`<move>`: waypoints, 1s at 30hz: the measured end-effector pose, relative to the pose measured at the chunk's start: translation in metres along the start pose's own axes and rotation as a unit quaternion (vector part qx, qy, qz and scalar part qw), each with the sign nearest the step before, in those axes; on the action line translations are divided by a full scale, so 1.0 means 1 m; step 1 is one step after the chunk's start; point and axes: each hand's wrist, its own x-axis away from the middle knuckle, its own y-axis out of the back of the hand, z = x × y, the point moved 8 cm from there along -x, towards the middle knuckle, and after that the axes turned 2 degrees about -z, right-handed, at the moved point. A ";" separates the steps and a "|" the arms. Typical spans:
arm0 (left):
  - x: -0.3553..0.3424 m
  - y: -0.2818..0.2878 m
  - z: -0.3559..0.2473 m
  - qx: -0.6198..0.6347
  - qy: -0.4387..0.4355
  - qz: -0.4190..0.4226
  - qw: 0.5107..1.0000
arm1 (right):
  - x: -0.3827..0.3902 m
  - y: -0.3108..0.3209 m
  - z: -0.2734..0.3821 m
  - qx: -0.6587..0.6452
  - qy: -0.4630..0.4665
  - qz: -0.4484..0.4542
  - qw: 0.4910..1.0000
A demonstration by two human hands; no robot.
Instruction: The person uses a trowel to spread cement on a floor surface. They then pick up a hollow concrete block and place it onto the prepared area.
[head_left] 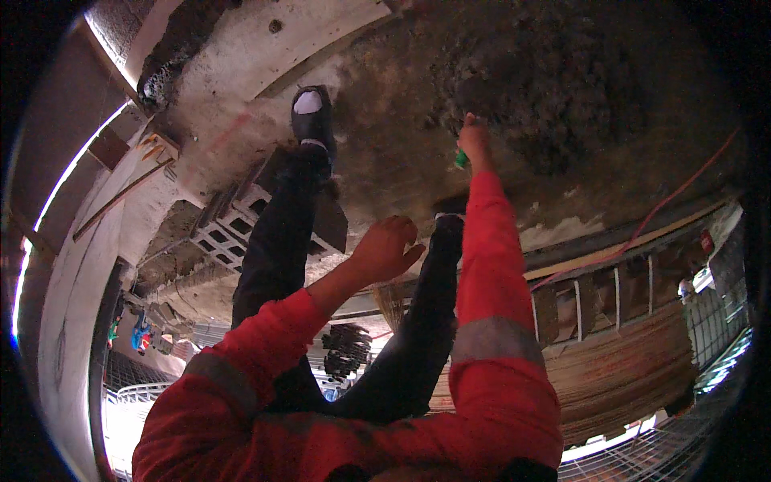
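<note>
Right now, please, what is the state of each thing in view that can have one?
Right hand: closed, gripping
Green object: held, mostly hidden
Left hand: open, seemingly empty
Mortar-like heap: rough, unlevelled
Hollow concrete blocks: stacked
Red cord: extended, uncoiled

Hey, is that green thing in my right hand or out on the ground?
In your right hand: the fingers are curled, and part of the green thing shows beside the fist.
</note>
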 end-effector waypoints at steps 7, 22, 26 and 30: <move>0.019 0.022 0.025 -0.004 0.044 -0.058 0.997 | 0.078 0.122 0.038 -0.072 -0.183 0.110 0.974; 0.015 -0.022 0.026 -0.048 0.053 0.021 0.997 | 0.229 -0.058 0.051 0.074 -0.022 0.136 0.988; 0.019 -0.035 0.030 -0.053 0.066 0.018 0.996 | 0.207 -0.068 0.039 0.075 -0.016 0.111 0.991; 0.021 -0.055 0.033 -0.054 0.049 0.026 0.997 | 0.092 -0.039 0.055 0.060 -0.008 0.059 0.996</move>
